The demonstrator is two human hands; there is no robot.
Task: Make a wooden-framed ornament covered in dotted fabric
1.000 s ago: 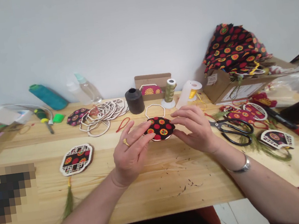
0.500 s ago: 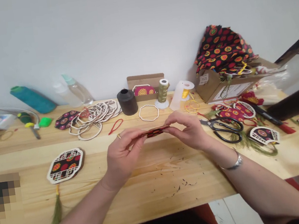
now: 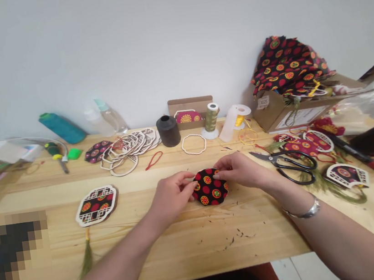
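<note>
Between my two hands is a fabric-covered piece point(image 3: 210, 188), black with red and yellow flower rounds and a scalloped outline, its patterned face turned up toward me. My left hand point(image 3: 175, 192) pinches its left edge between thumb and fingers. At the upper right edge, my right hand point(image 3: 237, 170) grips it the same way. Further left lies a framed ornament point(image 3: 96, 205) with white lattice on the same cloth and a green tassel point(image 3: 88, 258). Beyond the held piece sits a thin white wooden outline frame point(image 3: 193, 144).
Black-handled scissors point(image 3: 290, 165) lie right of my right hand. Behind stand a black thread cone point(image 3: 168, 131), an olive spool point(image 3: 210, 121) and a pile of lattice frames point(image 3: 133, 148). A cardboard box point(image 3: 273, 112) overflows with patterned cloth point(image 3: 287, 64). Dark scraps point(image 3: 237, 236) dot the table.
The fabric piece, seen nearly edge-on before, is now tilted so its patterned face shows, and sits lower. Both hands keep hold of it. The whole view has shifted a little.
</note>
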